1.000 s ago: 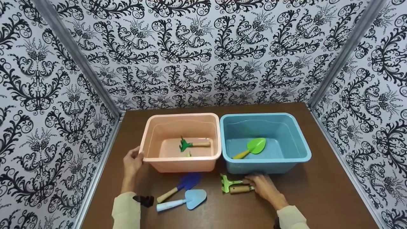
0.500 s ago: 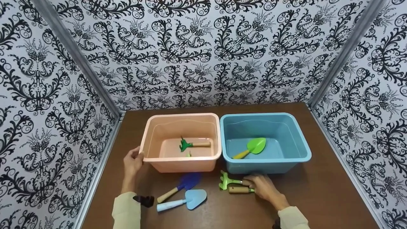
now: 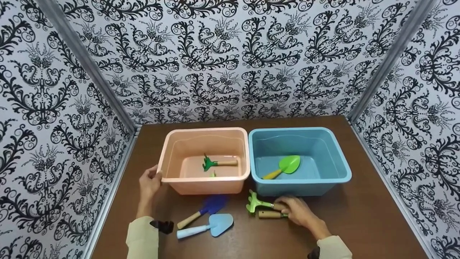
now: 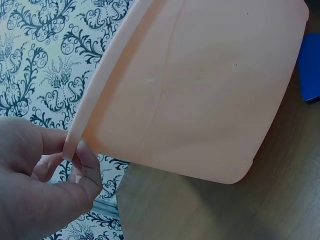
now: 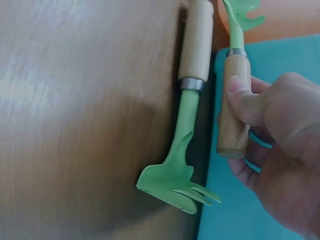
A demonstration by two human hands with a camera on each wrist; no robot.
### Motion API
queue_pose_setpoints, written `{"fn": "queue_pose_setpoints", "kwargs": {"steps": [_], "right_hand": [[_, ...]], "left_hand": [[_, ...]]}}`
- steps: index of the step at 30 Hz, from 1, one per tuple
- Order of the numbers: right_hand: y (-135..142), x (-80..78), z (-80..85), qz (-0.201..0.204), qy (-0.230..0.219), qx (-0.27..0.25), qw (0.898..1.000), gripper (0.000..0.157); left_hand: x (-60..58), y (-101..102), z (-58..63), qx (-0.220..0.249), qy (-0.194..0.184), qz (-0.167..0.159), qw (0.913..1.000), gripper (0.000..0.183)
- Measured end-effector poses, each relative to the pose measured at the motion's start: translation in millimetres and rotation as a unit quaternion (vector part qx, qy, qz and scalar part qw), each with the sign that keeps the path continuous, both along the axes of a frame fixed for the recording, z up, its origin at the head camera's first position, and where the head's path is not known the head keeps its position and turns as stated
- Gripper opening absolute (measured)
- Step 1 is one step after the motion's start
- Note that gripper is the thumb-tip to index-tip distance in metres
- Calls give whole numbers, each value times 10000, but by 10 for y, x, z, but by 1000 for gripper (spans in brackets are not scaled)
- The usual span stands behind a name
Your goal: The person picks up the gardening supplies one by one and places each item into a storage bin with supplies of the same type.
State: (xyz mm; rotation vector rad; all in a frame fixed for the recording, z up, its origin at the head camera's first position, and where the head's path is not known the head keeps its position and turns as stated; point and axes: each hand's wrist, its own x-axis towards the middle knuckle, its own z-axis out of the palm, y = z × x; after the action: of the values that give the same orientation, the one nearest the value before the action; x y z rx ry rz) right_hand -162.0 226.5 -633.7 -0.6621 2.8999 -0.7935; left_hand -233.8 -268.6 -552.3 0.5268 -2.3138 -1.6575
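Rake (image 3: 265,204) in right hand (image 3: 297,211), left hand (image 3: 151,184) on peach tub (image 3: 205,187)

Head view: the right hand's fingers are clamped on the rake's wooden handle, its light-green tined head pointing left, clear of the fingers, near the front of the blue tub (image 3: 294,189). Just beside it, nearer the person, lies a second tool (image 3: 269,214), partly hidden by the hand. The left hand holds the peach tub's rim at the near left corner. Both tubs stand side by side on a brown table (image 3: 255,244). The peach one contains a dark-green rake (image 3: 221,163) with a wooden handle; the blue one, a lime-green trowel (image 3: 289,165) with a yellow handle. A dark-blue trowel (image 3: 203,211) and a light-blue trowel (image 3: 220,223) lie in front of the peach tub. White walls (image 3: 222,64) with black scrollwork rise behind and on both sides, with grey posts (image 3: 86,61) at the corners.

Left wrist view: thumb and fingers pinch the rim between them. A blue object (image 4: 310,70) is cut off at the right edge.

Right wrist view: the thumb presses the near side of the rake's handle, other fingers curled behind. The second tool lies alongside, apart from the fingers, its light-green head combining blade and tines. Whether the rake touches the table I cannot tell.
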Motion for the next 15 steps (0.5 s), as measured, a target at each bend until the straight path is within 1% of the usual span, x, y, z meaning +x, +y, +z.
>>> {"fn": "queue_pose_setpoints", "kwargs": {"steps": [3,5,12,15], "right_hand": [[1,6,42,-37,-265,-81,9996,31],[-6,5,62,-44,-352,-119,9993,31],[-47,21,117,53,-200,-120,9997,32],[-64,48,158,72,-213,-108,9997,32]], "left_hand": [[-1,0,14,93,-1,-26,10000,38],[1,0,24,122,-8,-25,9999,38],[0,-4,26,16,-57,-4,10000,38],[3,-2,17,7,-82,-4,10000,38]]}}
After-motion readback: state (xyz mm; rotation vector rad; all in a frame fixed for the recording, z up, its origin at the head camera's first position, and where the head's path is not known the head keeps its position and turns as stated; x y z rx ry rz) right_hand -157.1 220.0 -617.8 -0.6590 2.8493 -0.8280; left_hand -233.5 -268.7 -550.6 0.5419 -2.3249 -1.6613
